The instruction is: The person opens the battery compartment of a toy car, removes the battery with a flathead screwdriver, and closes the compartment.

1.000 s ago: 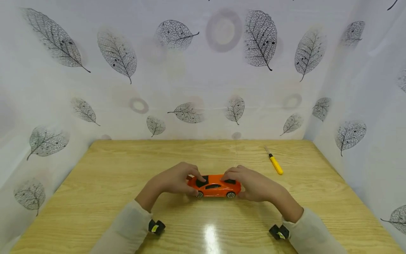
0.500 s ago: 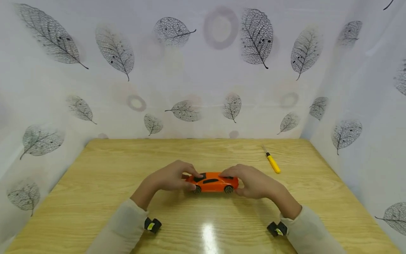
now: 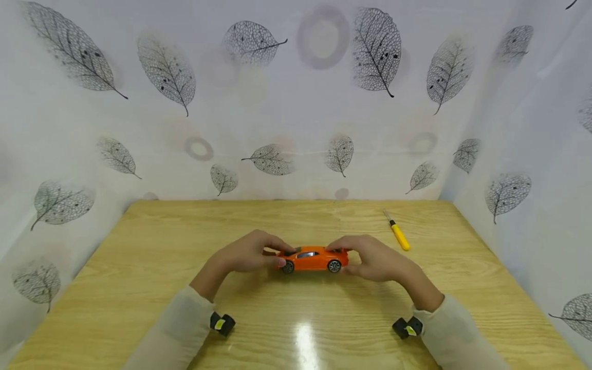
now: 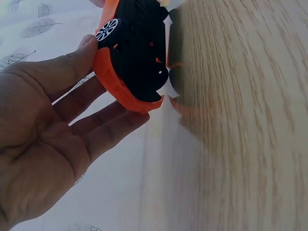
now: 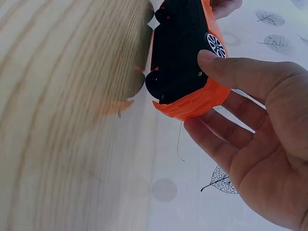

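Hands (image 3: pixel 247 253) (image 3: pixel 375 261) half-curled, gripping orange toy car (image 3: pixel 311 261); one each end

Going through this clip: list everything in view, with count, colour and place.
Tabletop: 1, light wood-grain, lower part of the head view
Toy car: 1, orange with black underside, tilted, around mid-tabletop
Screwdriver-like tool: 1, yellow handle with black collar, lying beyond the car, to the right
Leaf-print cloth: pieces uncountable, whitish with dark leaves, behind and beside the tabletop
Wrist devices: 2, black with yellow patch, one per wrist
Sleeves: 2, cream, lower left and right
Left hand: 1, bare, pinching the car's front
Right hand: 1, bare, pinching its rear
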`<state>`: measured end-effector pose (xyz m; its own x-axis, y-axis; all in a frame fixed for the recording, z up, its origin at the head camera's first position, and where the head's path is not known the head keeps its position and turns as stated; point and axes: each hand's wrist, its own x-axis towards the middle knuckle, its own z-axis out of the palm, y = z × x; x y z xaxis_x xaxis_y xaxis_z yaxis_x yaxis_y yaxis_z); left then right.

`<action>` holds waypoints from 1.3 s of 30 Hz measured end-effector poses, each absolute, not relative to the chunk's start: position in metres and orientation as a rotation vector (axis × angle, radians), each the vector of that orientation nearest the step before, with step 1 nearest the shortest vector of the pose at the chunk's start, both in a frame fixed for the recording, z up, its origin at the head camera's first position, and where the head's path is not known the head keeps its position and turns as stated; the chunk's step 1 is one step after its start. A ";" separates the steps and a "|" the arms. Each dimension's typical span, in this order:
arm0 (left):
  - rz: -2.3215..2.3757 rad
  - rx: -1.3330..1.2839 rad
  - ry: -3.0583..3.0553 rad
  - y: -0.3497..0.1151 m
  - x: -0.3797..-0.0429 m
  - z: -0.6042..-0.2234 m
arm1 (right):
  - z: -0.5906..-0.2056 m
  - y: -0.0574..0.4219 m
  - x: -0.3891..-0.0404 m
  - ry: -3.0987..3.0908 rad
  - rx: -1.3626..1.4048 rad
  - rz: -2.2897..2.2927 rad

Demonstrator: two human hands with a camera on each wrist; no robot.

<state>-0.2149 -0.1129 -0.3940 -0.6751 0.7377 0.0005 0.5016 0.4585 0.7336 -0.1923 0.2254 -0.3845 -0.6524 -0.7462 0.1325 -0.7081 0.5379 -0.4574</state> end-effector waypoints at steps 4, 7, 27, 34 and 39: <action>1.049 1.060 2.403 -0.113 -0.218 -0.395 | -0.386 0.229 -0.197 2.631 -1.245 -0.840; 1.057 1.056 2.408 -0.114 -0.220 -0.395 | -0.388 0.231 -0.202 2.590 -1.219 -0.912; 1.128 0.961 2.471 -0.115 -0.227 -0.399 | -0.397 0.239 -0.215 2.506 -1.153 -1.135; 1.187 0.923 2.535 -0.114 -0.228 -0.402 | -0.396 0.238 -0.214 2.526 -1.103 -1.156; 1.259 0.915 2.562 -0.114 -0.231 -0.403 | -0.396 0.238 -0.215 2.522 -1.055 -1.183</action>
